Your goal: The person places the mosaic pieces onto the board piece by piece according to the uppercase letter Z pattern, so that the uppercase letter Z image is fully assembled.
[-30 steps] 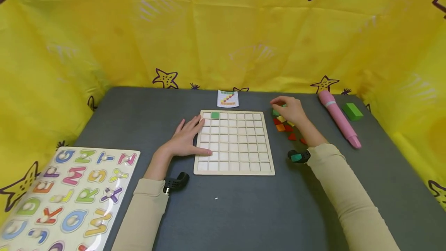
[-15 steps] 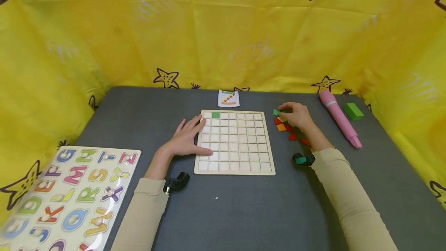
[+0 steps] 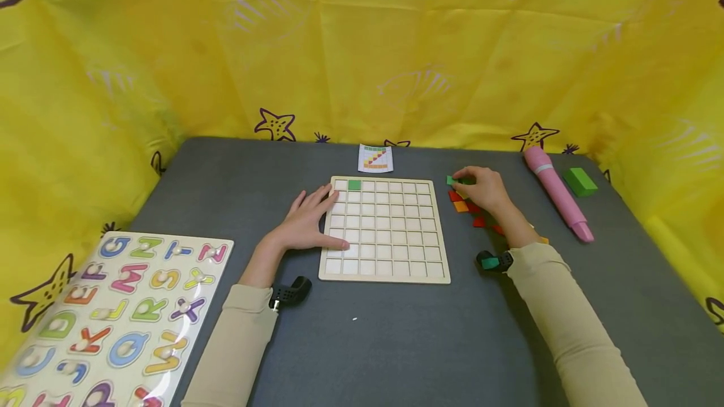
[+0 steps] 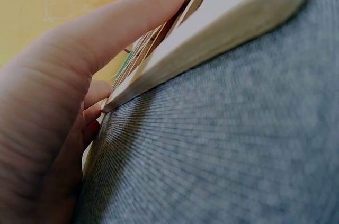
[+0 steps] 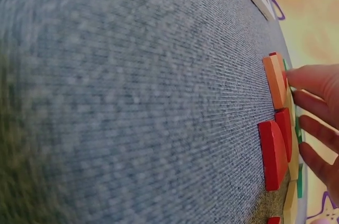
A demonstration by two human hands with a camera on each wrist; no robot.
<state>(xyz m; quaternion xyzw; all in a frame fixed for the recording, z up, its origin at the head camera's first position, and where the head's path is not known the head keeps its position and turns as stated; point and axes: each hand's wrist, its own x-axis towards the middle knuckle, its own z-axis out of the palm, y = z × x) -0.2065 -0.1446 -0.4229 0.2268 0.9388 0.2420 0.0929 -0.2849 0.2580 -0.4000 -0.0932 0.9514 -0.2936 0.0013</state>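
While our left hand lies left of centre in the frame, its fingers spread over the left edge of the pale wooden grid board: thumb on the top face, the rest along the rim. Not curled round anything. Our read: it steadies the board against sliding on the dark grey cloth-covered table. Board lies flat mid-frame, nearly square to us, likely so either hand reaches any cell.

One flat green square tile sits in the top row, second cell from left.

Our right hand is right of centre, over a loose cluster of small flat tiles. Thumb and forefinger tips meet a second green tile at the cluster's upper left. Pinched or just touched, we can't tell; the right wrist view cuts the hand off at its right edge. Near it: an orange square tile and a small red tile, outline too small to call. Yellow ones are partly hidden under the hand. Cluster sits just right of the board, probably to keep transfers short.

White paper card with a coloured grid pattern lies just above the board, presumably for easy reading. Thick pink pen-shaped stick and green rectangular block are parked far right, white alphabet puzzle board lower left; looks like they're out of our working area.
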